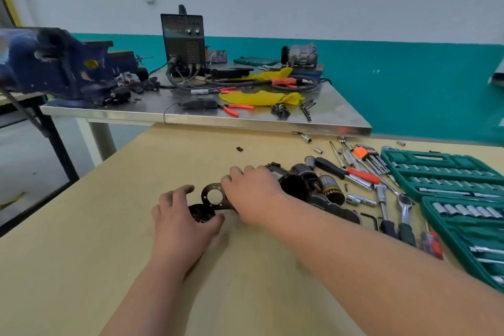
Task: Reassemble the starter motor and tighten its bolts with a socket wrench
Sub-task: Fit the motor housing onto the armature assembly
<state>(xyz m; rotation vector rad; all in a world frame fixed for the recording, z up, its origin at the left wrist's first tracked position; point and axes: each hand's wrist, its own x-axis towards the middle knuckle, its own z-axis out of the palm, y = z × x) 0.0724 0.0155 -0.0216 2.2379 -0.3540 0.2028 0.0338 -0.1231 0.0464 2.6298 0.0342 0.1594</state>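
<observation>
Where the wall is painted white on top and green below, a big wooden bench point(81, 254) is seen in front, and a shiny steel bench point(152, 109) is set just behind it. A blue vise point(54, 63) is fixed at the left end of the steel bench, and a dark box machine point(183, 41) with knobs and thick cables is stood near the middle. Yellow cloths point(259, 97) are laid near its front edge. At the right side of the wooden bench, a green socket case point(450, 180) is laid open, with rows of shiny sockets kept in it. Both bare arms are stretched over the wooden bench. The starter motor is seen in pieces near the middle of this bench. Its black housing point(294, 185) is laid on its side just right of the right hand point(251, 194), and the copper-wound rotor point(331, 188) is laid beside the housing. A flat plate point(210, 189) with a big round hole is held by the right hand, whose fingers are curled over the plate's right end. A round black part point(200, 211) is gripped by the left hand point(180, 224), with the fingers bent over it and the thumb pressed at its side. This part is touching the plate's near edge. A socket wrench point(405, 207) is left lying between the motor pieces and the green case.
</observation>
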